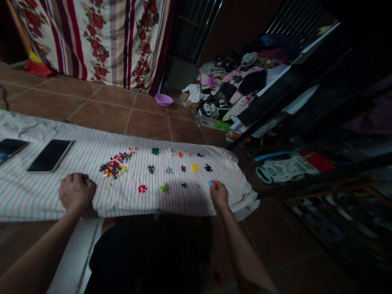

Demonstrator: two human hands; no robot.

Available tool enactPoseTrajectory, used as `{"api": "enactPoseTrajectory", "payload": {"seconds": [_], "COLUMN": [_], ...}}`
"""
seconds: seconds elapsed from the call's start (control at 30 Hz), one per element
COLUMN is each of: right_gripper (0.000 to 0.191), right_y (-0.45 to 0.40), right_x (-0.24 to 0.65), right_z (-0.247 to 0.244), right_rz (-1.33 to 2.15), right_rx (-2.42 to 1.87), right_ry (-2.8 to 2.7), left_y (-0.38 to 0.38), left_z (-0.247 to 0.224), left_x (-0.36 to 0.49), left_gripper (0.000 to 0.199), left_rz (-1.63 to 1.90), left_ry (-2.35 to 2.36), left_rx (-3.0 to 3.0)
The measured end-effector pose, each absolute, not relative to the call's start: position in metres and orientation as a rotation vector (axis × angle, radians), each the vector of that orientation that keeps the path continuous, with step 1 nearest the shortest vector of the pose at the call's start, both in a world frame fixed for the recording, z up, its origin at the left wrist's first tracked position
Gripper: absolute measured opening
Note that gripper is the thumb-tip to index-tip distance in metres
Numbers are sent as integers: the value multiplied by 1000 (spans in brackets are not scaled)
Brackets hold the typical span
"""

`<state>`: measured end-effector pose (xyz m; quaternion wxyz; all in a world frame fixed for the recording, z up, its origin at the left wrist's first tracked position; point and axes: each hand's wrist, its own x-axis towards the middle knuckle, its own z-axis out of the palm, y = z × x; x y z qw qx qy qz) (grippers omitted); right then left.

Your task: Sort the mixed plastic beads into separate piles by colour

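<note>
At the right end of a striped cloth (122,200), my right hand (219,193) is closed in a pinch on a small light blue piece (210,182). My left hand (77,190) rests on the cloth in a fist, with nothing showing in it. Beyond it lies a mixed heap of small coloured pieces (113,168). Right of the heap are small single-colour groups in rough rows, among them red pieces (142,188), lime green pieces (164,188), yellow pieces (195,168), black pieces (208,168) and pink pieces (197,185).
A phone (50,156) lies on the cloth beyond my left hand, with another dark device (11,148) at the left edge. Past the cloth, a purple basin (164,100) stands on the tiled floor beside a pile of clothes (235,81). A flowered curtain (113,41) hangs behind.
</note>
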<state>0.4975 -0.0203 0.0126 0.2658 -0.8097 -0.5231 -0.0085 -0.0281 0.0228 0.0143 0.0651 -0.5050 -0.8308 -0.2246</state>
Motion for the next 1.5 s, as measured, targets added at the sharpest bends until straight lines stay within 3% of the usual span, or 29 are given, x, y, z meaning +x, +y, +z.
{"api": "enactPoseTrajectory", "payload": {"seconds": [0.2, 0.5, 0.8, 1.03, 1.5], "right_gripper": [37, 25, 27, 24, 20], "right_y": [-5, 54, 103, 135, 155], "right_x": [462, 271, 149, 109, 114], "right_z": [30, 27, 19, 28, 30], "right_rz": [-153, 474, 496, 407, 306], "right_rx": [-2048, -1462, -1181, -1283, -1335], "right_ry": [-1456, -1978, -2317, -2467, -2548], "left_y": [25, 27, 28, 29, 29], "left_z": [7, 11, 6, 6, 8], "left_x": [-32, -32, -33, -33, -33], "left_gripper": [20, 18, 12, 15, 14], "left_rz": [-664, -680, -741, -751, -745], "left_ry": [-2434, -2439, -2415, -2435, -2432], "left_rx": [-1579, -1569, -1579, -1590, -1601]}}
